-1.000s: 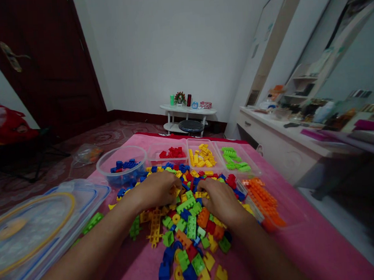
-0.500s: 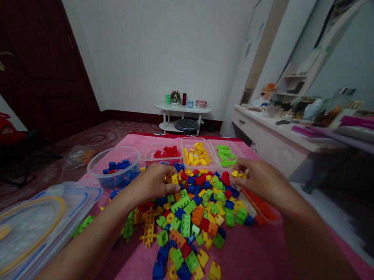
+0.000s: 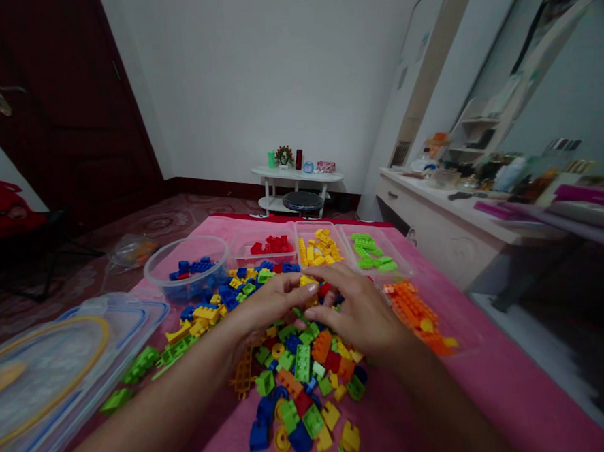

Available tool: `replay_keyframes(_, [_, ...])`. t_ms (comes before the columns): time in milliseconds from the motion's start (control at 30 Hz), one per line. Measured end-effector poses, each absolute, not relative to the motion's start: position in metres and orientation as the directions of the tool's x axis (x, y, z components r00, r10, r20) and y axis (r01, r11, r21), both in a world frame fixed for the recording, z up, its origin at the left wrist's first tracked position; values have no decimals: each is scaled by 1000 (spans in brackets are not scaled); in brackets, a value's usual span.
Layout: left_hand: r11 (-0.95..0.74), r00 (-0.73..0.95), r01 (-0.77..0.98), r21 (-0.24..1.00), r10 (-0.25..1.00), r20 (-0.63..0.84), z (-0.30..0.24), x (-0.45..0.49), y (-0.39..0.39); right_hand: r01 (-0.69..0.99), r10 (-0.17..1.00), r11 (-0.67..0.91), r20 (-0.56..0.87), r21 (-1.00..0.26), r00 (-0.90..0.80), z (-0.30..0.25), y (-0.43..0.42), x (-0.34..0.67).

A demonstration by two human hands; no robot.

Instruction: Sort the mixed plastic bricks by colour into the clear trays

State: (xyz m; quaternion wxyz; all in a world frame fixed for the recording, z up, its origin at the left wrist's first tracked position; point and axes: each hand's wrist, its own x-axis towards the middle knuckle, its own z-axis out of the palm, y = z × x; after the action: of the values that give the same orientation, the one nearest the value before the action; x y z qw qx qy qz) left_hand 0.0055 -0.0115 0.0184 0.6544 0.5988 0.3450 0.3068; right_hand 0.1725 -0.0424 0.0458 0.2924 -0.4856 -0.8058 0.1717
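My left hand (image 3: 273,301) and my right hand (image 3: 358,310) meet above the heap of mixed toy bricks (image 3: 303,362). Between their fingertips shows a yellow toy brick (image 3: 308,280), partly covered by the fingers. Left thumb and fingers close on it from one side; the curled right fingers touch it from the other. Whether it is one piece or two joined ones, I cannot tell. Red, blue and green bricks lie just under the hands, partly hidden by them.
Sorted bricks lie in a round tub (image 3: 186,267) of blue ones and clear trays of red (image 3: 239,254), yellow (image 3: 299,233), green (image 3: 404,264) and orange (image 3: 467,345). Clear lids (image 3: 128,318) rest at left. A dressing table (image 3: 445,224) stands at right.
Both hands were apart, each with yellow bricks. Now they have come together over the middle of the heap, the right hand moving left and uncovering the orange tray.
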Motion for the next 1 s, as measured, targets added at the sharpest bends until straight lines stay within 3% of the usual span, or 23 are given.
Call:
replay_keyframes(167, [155,580,6,988,804,-130,10,11,-13,805,897,436,267,-402,-352,33,-44,164])
replay_keyframes(333, [115,636,37,993,763,-112,16,13,-18,810,888,446,302,-381,-347,37,-40,171])
replay_keyframes(433, [46,600,119,992,793,-109,20,9,-15,844,896,386,369,-372,-247,47,-33,197])
replay_keyframes(533, [-108,510,255,961,860,-39,19,3,-7,935,922,195,380,-297,-72,60,-26,243])
replay_keyframes(633, [-256,479,358,898,876,59,15,0,-1,983,960,-126,234,-133,154,69,-21,285])
replay_keyframes(700, [-330,503,395,857,859,99,14,1,-3,976,963,-212,161,-49,217,70,-21,297])
replay_keyframes(800, [-467,591,450,761,795,138,12,7,-15,987,968,-159,195,-23,160,66,-23,284])
replay_keyframes(900, [-625,665,467,626,715,217,7,13,-26,1000,972,12,237,-3,-11,53,-23,255])
replay_keyframes(1000, [-689,664,504,520,694,276,0,18,-28,992,976,110,183,64,-120,36,-19,234])
